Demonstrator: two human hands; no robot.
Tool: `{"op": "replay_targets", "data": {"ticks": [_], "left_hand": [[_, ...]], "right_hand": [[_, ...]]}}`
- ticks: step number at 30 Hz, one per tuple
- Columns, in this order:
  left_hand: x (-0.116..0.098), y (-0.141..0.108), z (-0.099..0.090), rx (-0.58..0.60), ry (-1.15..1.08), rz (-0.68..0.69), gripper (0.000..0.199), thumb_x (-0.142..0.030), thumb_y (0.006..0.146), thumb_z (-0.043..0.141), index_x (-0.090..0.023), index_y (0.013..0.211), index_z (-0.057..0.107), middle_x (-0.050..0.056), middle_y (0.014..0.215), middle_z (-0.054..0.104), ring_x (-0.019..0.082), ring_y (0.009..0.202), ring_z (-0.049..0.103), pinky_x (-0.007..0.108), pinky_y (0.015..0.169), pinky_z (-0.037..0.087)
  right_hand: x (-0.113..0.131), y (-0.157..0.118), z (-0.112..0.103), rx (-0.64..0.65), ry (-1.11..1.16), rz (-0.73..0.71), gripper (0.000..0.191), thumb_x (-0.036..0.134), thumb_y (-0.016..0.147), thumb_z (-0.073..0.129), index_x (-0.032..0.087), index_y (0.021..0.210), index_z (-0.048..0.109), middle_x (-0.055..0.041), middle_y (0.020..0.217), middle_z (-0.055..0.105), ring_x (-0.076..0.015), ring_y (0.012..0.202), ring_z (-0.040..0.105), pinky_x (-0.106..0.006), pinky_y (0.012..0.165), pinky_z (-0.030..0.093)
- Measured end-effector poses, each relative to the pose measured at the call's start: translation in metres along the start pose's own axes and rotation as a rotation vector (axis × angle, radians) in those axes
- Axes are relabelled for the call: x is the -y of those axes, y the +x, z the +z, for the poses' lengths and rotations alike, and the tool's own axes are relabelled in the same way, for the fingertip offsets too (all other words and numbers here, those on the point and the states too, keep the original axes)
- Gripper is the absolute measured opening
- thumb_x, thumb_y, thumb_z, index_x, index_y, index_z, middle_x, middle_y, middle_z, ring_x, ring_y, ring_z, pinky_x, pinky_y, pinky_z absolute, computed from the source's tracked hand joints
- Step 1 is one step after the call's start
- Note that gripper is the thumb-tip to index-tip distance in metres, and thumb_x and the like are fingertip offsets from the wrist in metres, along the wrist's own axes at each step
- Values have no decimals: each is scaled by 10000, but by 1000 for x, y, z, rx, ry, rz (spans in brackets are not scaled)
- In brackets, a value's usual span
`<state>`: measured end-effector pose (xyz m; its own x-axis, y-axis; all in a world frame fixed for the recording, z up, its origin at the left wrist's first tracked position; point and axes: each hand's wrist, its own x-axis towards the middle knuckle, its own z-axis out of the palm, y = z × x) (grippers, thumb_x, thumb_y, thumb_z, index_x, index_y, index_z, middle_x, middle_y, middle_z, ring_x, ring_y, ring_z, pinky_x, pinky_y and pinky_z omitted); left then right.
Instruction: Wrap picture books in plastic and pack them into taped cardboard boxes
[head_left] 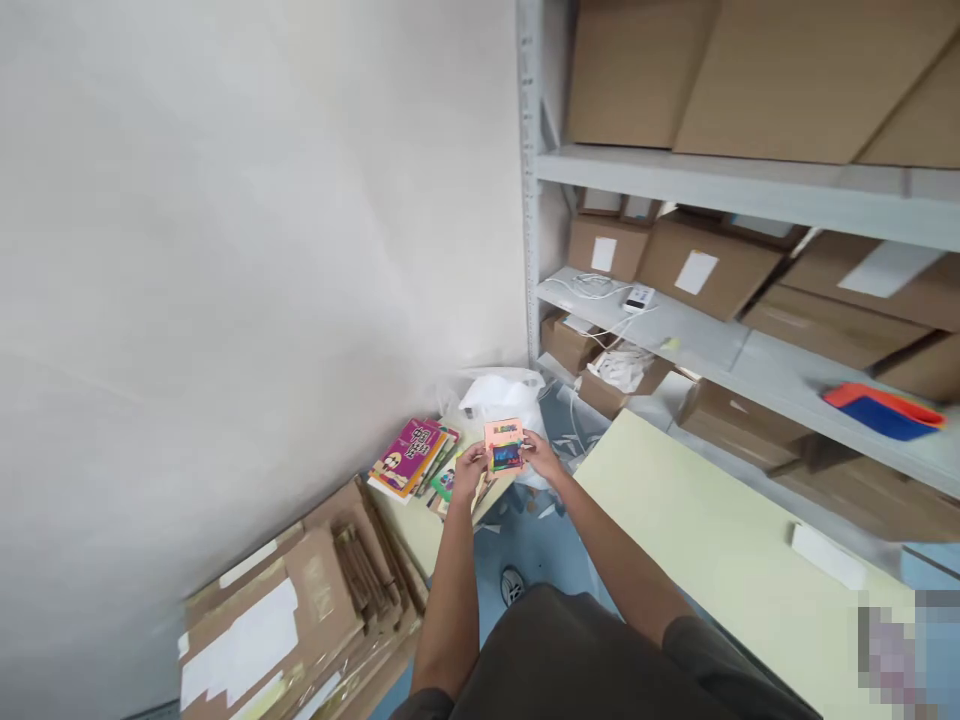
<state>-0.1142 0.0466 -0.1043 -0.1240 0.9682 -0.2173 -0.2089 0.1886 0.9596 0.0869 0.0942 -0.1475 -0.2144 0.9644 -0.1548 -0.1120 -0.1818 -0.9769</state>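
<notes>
A small pink booklet (503,444) with a dark blue picture on its cover is held upright between both hands. My left hand (470,468) pinches its left edge, and my right hand (538,455) grips the right edge. Just left of the hands, a pile of colourful children's books (411,458), the top one purple and orange, lies on a pale yellow table (421,530). More books (444,480), one with a green cover, lie partly hidden behind my left hand. A white plastic bag (499,393) stands right behind the booklet.
Flattened cardboard boxes (315,590) are stacked at the lower left against the wall. A metal shelf (637,300) with brown boxes, cables and a red-and-blue item (885,411) stands at right. Before it is another pale yellow table (675,520). Scraps litter the blue floor (536,545).
</notes>
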Motion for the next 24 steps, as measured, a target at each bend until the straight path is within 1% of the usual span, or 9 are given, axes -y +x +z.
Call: {"op": "replay_targets", "data": {"ticks": [3, 7, 9, 11, 15, 18, 20, 22, 24], "left_hand": [[-9, -2, 65, 109, -24, -33, 537, -464, 651, 890, -194, 1104, 788, 67, 986, 771, 212, 832, 713, 335, 769, 577], [-10, -3, 156, 289, -3, -57, 667, -407, 597, 941, -178, 1199, 767, 67, 969, 760, 209, 836, 714, 336, 776, 575], [-5, -5, 206, 377, 4, -54, 717, -371, 572, 957, -175, 1231, 754, 71, 958, 758, 214, 845, 716, 338, 784, 574], [3, -10, 258, 458, 18, -62, 727, -355, 562, 960, -179, 1235, 750, 76, 967, 760, 221, 864, 722, 347, 799, 577], [21, -25, 361, 594, 86, -109, 691, -345, 559, 956, -192, 1202, 756, 68, 979, 755, 214, 884, 726, 363, 830, 590], [35, -43, 428, 717, 133, -135, 669, -332, 564, 952, -192, 1188, 756, 64, 978, 747, 202, 880, 725, 357, 818, 601], [43, -54, 463, 793, 158, -145, 653, -324, 577, 946, -189, 1187, 755, 65, 980, 746, 199, 876, 726, 358, 813, 608], [50, -61, 487, 842, 176, -150, 638, -314, 599, 936, -183, 1196, 753, 69, 984, 746, 201, 879, 728, 365, 816, 613], [55, -63, 503, 863, 200, -134, 611, -301, 639, 916, -178, 1215, 750, 82, 999, 751, 209, 883, 731, 375, 820, 616]], "right_hand": [[29, -26, -67, -87, 107, -5, 548, 304, 641, 794, 259, 1183, 722, -34, 972, 754, -226, 833, 703, -359, 744, 592], [63, -77, -162, -201, 190, -49, 466, 306, 616, 806, 246, 1073, 741, -18, 937, 747, -208, 789, 697, -350, 725, 583], [76, -107, -207, -280, 201, -72, 447, 311, 623, 807, 248, 1061, 746, -17, 923, 750, -208, 799, 693, -347, 727, 576], [88, -139, -250, -359, 220, -102, 446, 315, 634, 810, 255, 1072, 750, -16, 923, 751, -211, 820, 691, -347, 737, 573], [106, -209, -326, -509, 290, -159, 482, 307, 640, 817, 263, 1116, 753, -18, 936, 746, -221, 838, 692, -359, 748, 576], [113, -260, -369, -621, 321, -187, 482, 316, 663, 809, 268, 1139, 750, -17, 932, 740, -226, 844, 694, -360, 742, 573], [114, -286, -388, -689, 339, -194, 483, 331, 679, 811, 276, 1153, 737, -7, 910, 737, -222, 834, 694, -357, 737, 569], [113, -304, -401, -742, 354, -196, 489, 354, 695, 817, 282, 1168, 714, 2, 881, 736, -216, 804, 694, -356, 725, 564], [112, -311, -408, -776, 360, -198, 499, 378, 705, 822, 282, 1176, 689, 5, 854, 744, -212, 760, 696, -356, 706, 562]]}}
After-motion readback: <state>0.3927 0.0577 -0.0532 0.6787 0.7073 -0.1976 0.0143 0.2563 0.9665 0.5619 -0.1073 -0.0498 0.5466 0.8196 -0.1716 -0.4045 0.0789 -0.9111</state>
